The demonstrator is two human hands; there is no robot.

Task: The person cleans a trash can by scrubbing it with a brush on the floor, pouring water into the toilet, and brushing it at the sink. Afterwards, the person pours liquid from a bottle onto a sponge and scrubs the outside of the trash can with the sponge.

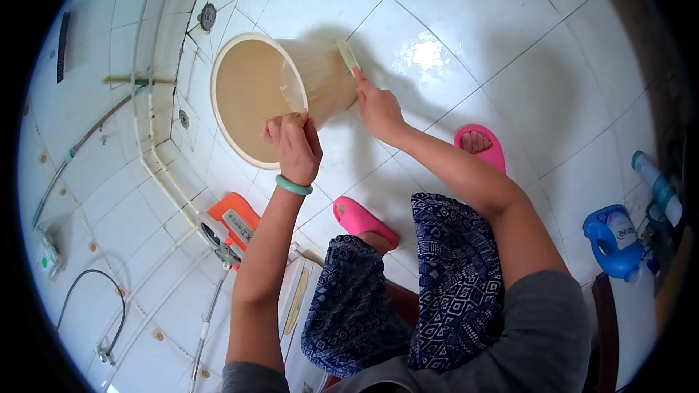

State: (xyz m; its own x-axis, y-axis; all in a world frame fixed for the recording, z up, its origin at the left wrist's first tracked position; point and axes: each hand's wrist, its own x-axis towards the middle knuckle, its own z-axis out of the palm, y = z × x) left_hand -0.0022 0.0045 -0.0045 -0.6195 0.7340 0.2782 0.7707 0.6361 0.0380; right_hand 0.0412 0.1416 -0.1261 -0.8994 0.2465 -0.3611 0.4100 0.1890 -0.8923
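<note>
Cream bin [320, 65] handling calls for steadiness: left hand [295, 149] pinches its rim, right hand [380, 113] clasps a tool [347, 57] by its base.

The bucket [320, 76] looks like smooth beige plastic. Glossy white tiles [451, 22] reflect light. The slippers [365, 220] appear matt pink plastic, the trousers [459, 284] patterned cloth, the bangle [293, 185] smooth and glossy, the drain [207, 17] dull metal.
</note>
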